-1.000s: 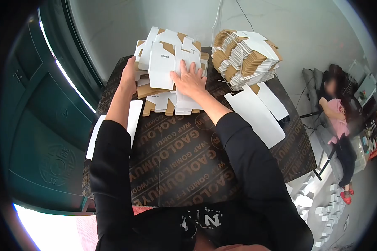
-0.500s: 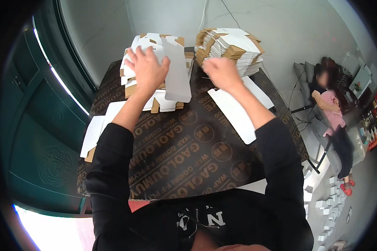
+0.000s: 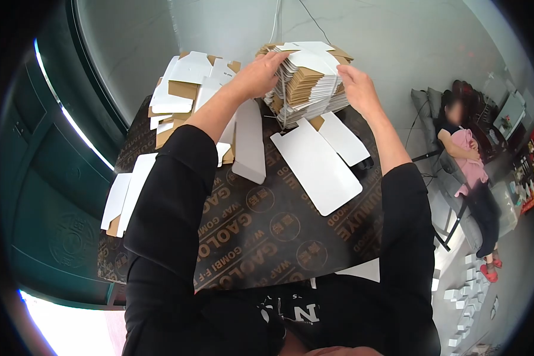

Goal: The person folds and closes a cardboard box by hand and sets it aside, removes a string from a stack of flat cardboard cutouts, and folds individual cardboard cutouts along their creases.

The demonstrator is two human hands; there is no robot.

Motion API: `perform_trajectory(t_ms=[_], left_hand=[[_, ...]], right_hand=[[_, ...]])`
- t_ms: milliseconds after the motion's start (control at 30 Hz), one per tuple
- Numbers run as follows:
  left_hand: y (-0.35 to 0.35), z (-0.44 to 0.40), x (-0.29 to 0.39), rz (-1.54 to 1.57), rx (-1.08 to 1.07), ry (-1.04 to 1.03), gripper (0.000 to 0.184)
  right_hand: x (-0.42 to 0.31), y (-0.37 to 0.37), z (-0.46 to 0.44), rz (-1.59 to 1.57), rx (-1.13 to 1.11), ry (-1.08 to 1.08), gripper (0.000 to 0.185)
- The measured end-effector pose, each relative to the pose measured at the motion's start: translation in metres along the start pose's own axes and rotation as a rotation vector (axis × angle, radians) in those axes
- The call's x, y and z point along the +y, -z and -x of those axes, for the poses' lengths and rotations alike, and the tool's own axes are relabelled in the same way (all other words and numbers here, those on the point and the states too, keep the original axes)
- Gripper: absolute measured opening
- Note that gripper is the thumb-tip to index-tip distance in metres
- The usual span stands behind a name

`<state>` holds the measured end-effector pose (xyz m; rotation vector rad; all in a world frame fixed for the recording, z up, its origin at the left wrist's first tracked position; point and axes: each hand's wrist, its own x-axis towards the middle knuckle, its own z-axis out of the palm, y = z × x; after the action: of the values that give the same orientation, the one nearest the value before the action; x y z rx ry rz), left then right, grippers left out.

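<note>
A tall stack of flattened cardboard cartons (image 3: 314, 89), white outside and brown inside, stands at the back of the table with a pale strap around it. My left hand (image 3: 258, 76) is at its left upper edge, fingers stretched over the top. At the right upper edge is my right hand (image 3: 361, 89), its extended fingertips touching the corner. A long white carton (image 3: 250, 142) rests on the table below my left wrist. In front of the stack lie a flat white carton (image 3: 320, 169) and a smaller white-and-brown one (image 3: 343, 139).
A looser pile of flat cartons (image 3: 181, 83) sits at the back left, partly behind my left forearm. More white pieces (image 3: 117, 199) lie by the dark printed table's (image 3: 261, 231) left edge. A seated person (image 3: 466, 148) and small white boxes (image 3: 471, 291) are to the right.
My left hand has left the loose pile for the stack's left side. My right hand has moved to its right side. The long white carton lies nearer me, and the view has shifted.
</note>
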<state>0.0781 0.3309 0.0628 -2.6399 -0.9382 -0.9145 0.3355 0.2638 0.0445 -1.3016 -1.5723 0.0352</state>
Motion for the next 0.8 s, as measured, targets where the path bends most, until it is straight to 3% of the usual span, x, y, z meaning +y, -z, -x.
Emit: perform_trajectory(t_ms=[233,400,533,733,800], left_hand=[[-0.001,0.005,-0.006,0.028,-0.043,0.063,0.06],[0.008,0.023,-0.005,-0.085,-0.169,0.18,0.051],[0.015,0.026,-0.018,-0.37,0.02,-0.075,0.036],[0.0,0.001,0.007,-0.018,0.199,0.02,0.029],[-0.012,-0.009,0.011,-0.078,0.264,-0.103,0.03]], right_hand=[[-0.013,-0.018,-0.035,0.254,-0.071,0.049,0.029],[-0.026,-0.032,-0.066,0.535,-0.249,-0.168,0.031],[-0.027,-0.043,-0.08,0.538,-0.207,-0.208,0.031],[-0.004,-0.051,-0.087,0.46,-0.2,-0.226,0.031],[-0.002,-0.051,-0.084,0.442,-0.194,-0.205,0.031]])
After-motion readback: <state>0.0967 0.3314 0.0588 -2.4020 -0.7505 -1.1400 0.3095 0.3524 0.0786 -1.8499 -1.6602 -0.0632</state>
